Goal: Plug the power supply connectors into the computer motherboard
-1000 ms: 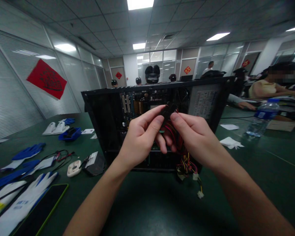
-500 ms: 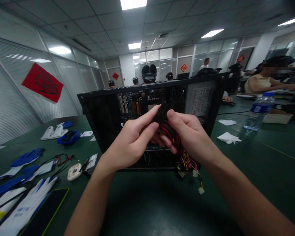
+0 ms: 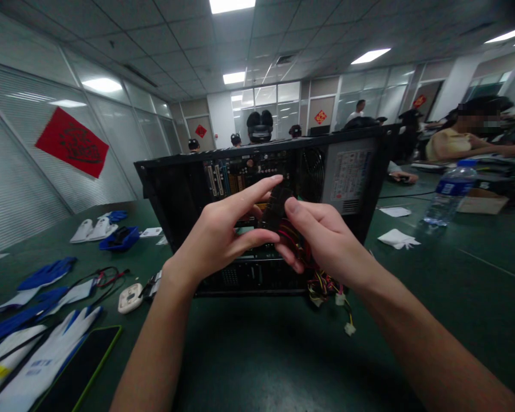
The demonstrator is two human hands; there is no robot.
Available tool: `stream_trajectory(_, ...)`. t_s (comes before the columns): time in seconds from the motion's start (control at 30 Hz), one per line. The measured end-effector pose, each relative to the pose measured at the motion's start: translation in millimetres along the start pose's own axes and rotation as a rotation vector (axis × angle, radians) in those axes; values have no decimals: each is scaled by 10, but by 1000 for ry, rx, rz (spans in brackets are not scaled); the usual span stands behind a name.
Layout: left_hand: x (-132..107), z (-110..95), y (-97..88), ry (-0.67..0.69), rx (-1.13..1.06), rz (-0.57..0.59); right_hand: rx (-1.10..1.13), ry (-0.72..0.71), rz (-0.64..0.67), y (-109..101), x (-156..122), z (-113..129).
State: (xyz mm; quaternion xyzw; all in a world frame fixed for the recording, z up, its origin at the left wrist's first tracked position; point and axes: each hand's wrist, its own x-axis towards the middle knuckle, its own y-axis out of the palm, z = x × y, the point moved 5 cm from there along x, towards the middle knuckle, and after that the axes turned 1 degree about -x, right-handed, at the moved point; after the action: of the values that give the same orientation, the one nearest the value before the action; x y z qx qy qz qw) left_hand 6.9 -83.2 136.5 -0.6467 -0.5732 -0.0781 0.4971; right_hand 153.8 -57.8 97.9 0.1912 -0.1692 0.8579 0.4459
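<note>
An open computer case [image 3: 257,277] lies before me with its inside facing me. In front of it, my right hand [image 3: 326,234] grips a black cable connector [image 3: 278,207] between thumb and fingers. Red, yellow and black wires run from the connector through that hand. My left hand [image 3: 217,240] is open around the connector's left side, thumb and index finger apart; its other fingers are partly hidden behind. Whether they touch the connector I cannot tell. More power cables [image 3: 321,286] with white plugs hang at the case's lower right. The power supply [image 3: 352,174] sits inside at the right.
Work gloves [image 3: 47,360], a green-edged black phone-like slab [image 3: 81,372] and a blue tray [image 3: 120,239] lie on the left. To the right stand a water bottle [image 3: 448,194] and a crumpled tissue [image 3: 398,238]. A person [image 3: 459,140] sits at far right.
My left thumb and index finger have spread away from the connector. My right hand has shifted slightly left and down, with the connector still in it.
</note>
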Motion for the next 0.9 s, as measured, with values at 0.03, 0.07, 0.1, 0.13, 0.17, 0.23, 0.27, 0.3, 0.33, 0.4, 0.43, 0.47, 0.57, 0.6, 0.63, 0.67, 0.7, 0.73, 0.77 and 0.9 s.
stream_trajectory(0.03, 0, 7, 7, 14, 23, -2, 4, 5, 9, 4, -1, -1)
stream_trajectory(0.07, 1, 16, 11, 21, 41, -6, 11, 9, 20, 9, -2, -1)
stream_trajectory(0.1, 1, 26, 13, 22, 56, -13, 20, 15, 32, 13, -1, -3)
stream_trajectory(0.13, 1, 36, 12, 24, 68, -21, 30, 21, 45, 18, 0, -5)
stream_trajectory(0.17, 1, 43, 11, 26, 77, -28, 39, 28, 57, 24, 1, -9)
stream_trajectory(0.23, 2, 52, 8, 33, 85, -39, 49, 40, 75, 36, 4, -16)
stream_trajectory(0.27, 2, 53, 7, 38, 85, -43, 51, 43, 78, 41, 5, -18)
stream_trajectory(0.3, 2, 53, 6, 43, 82, -45, 51, 43, 76, 45, 7, -18)
stream_trajectory(0.33, 2, 52, 7, 50, 79, -46, 51, 40, 73, 49, 9, -17)
stream_trajectory(0.4, 3, 50, 9, 63, 82, -44, 53, 36, 73, 64, 12, -17)
stream_trajectory(0.43, 3, 50, 11, 68, 93, -41, 57, 34, 77, 73, 13, -18)
stream_trajectory(0.47, 2, 50, 11, 72, 110, -39, 63, 33, 80, 81, 14, -21)
stream_trajectory(0.57, 0, 54, 6, 74, 178, -34, 87, 36, 83, 93, 13, -32)
stream_trajectory(0.6, -2, 53, 1, 75, 193, -33, 96, 36, 86, 94, 12, -35)
stream_trajectory(0.63, -4, 53, -4, 75, 200, -31, 103, 37, 95, 94, 10, -36)
stream_trajectory(0.67, -7, 51, -10, 76, 201, -30, 109, 35, 109, 95, 9, -35)
stream_trajectory(0.7, -10, 49, -15, 79, 202, -27, 113, 29, 124, 95, 7, -30)
stream_trajectory(0.73, -13, 45, -18, 86, 206, -25, 115, 23, 140, 94, 6, -26)
stream_trajectory(0.77, -16, 40, -19, 97, 215, -22, 117, 18, 154, 93, 5, -22)
stream_trajectory(0.9, -18, 23, 5, 176, 289, 5, 116, 36, 157, 79, 7, -34)
